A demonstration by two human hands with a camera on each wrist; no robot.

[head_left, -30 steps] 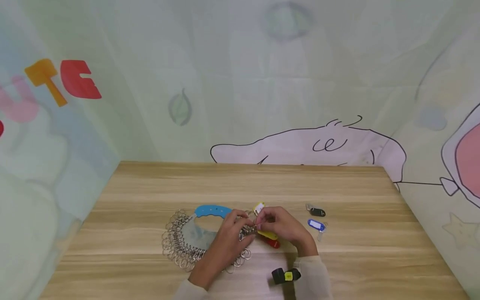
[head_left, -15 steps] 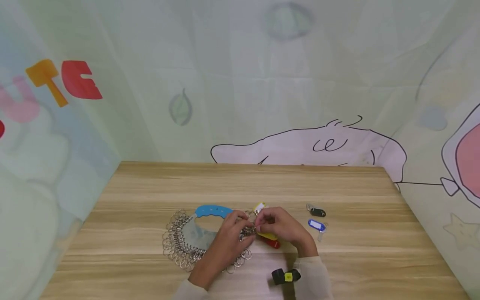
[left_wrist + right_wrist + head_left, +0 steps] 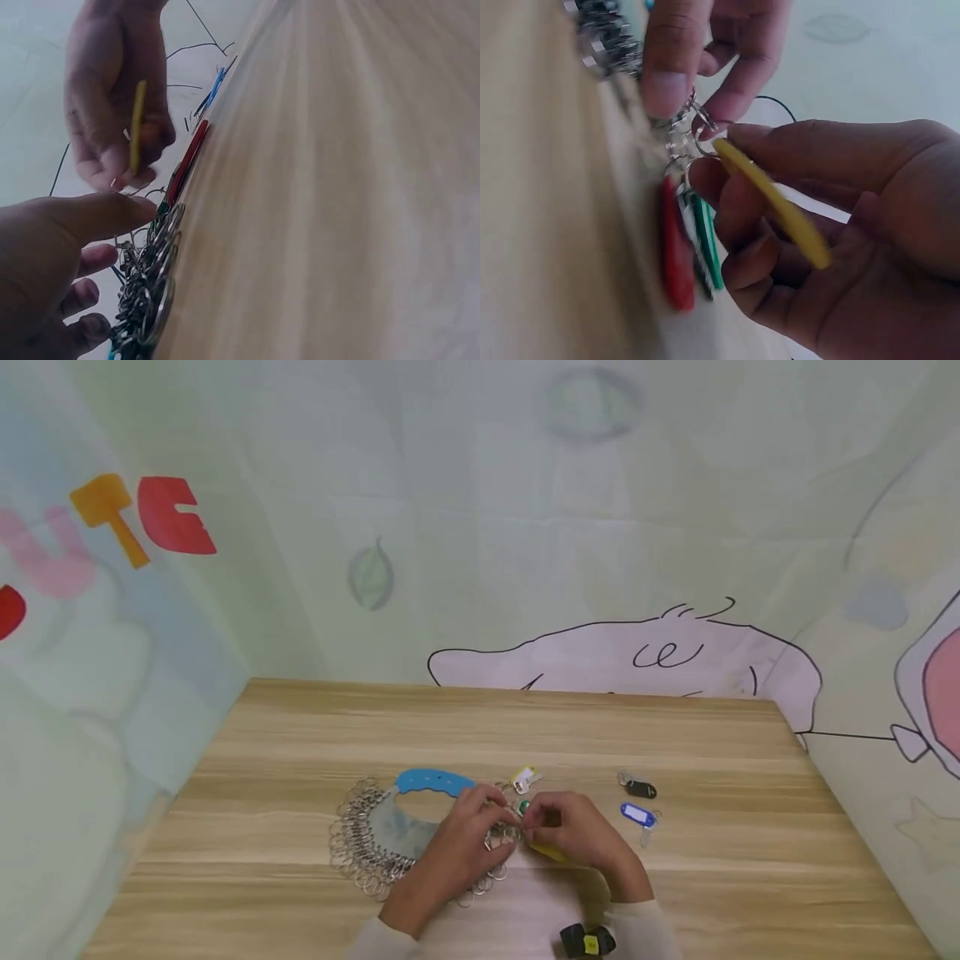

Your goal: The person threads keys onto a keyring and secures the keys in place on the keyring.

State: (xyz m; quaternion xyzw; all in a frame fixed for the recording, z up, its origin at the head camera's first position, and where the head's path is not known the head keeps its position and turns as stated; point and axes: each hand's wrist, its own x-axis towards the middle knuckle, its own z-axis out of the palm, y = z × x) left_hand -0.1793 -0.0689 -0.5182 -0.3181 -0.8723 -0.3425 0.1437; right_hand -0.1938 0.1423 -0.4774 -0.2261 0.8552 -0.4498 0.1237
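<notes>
My right hand (image 3: pixel 581 837) pinches the ring of a yellow key tag (image 3: pixel 780 206) between thumb and forefinger. Close on its left, my left hand (image 3: pixel 467 837) holds small metal rings (image 3: pixel 694 112) between its thumb and fingers. These belong to a mesh of linked rings (image 3: pixel 352 843) edging a grey, rounded plate (image 3: pixel 393 831) with a blue handle (image 3: pixel 433 781). A red key tag (image 3: pixel 676 247) and a green one (image 3: pixel 709 240) hang or lie below the fingers in the right wrist view. My left forearm covers part of the plate.
A yellow-rimmed key tag with a key (image 3: pixel 524 779) lies just beyond my hands. To the right are a black key tag (image 3: pixel 641 788) and a blue key tag (image 3: pixel 637 814). A black strap-like piece with a yellow label (image 3: pixel 590 941) is by my right sleeve. Printed cloth hangs behind the wooden table (image 3: pixel 420 718).
My right hand has shifted slightly toward me and turned. A green tag shows between the hands in the head view, and the red one has gone out of sight there. The head view has tilted slightly.
</notes>
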